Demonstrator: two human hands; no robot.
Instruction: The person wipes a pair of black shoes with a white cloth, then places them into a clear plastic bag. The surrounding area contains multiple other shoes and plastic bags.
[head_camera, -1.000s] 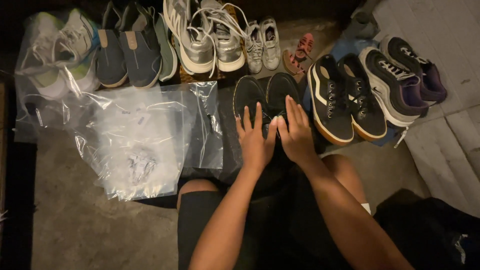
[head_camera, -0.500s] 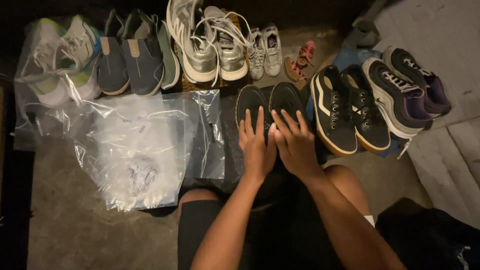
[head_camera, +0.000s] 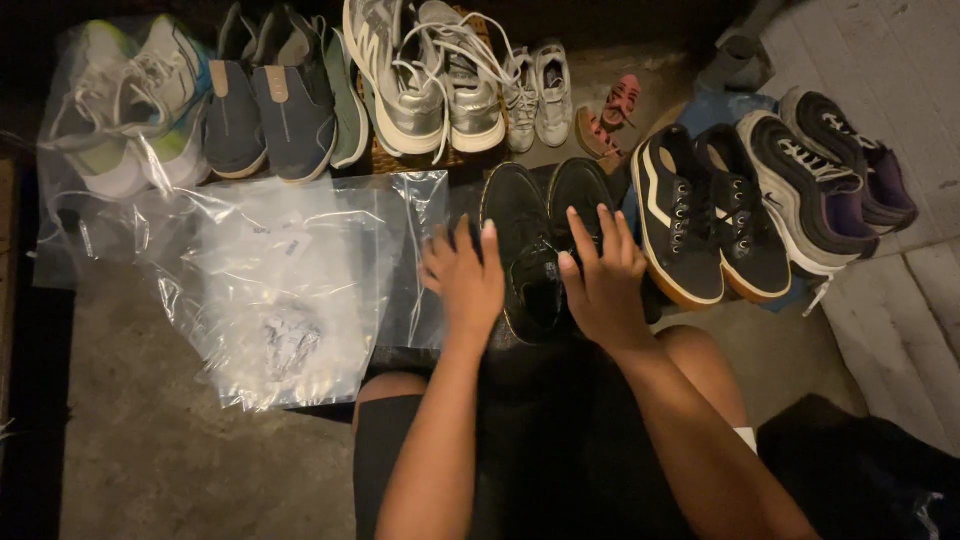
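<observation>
Head view: two hands rest on a pair of black shoes (head_camera: 530, 240) on the floor, in front of the person's knees.
The left hand (head_camera: 465, 280) and right hand (head_camera: 605, 280) lie flat with fingers spread, one beside each shoe. A clear plastic bag (head_camera: 290, 280) just to the left holds a crumpled paper wad (head_camera: 290, 340). Another clear bag (head_camera: 110, 110) holds white sneakers (head_camera: 135, 100). More shoes lie in a row behind, black skate shoes (head_camera: 705, 225) on the right.

Bare forearms, black shorts (head_camera: 385, 470)

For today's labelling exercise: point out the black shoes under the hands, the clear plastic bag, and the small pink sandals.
black shoes (head_camera: 520, 215): head view, toe of left shoe.
clear plastic bag (head_camera: 290, 270): head view, bag's middle.
small pink sandals (head_camera: 622, 100): head view, upper sandal's straps.
</observation>
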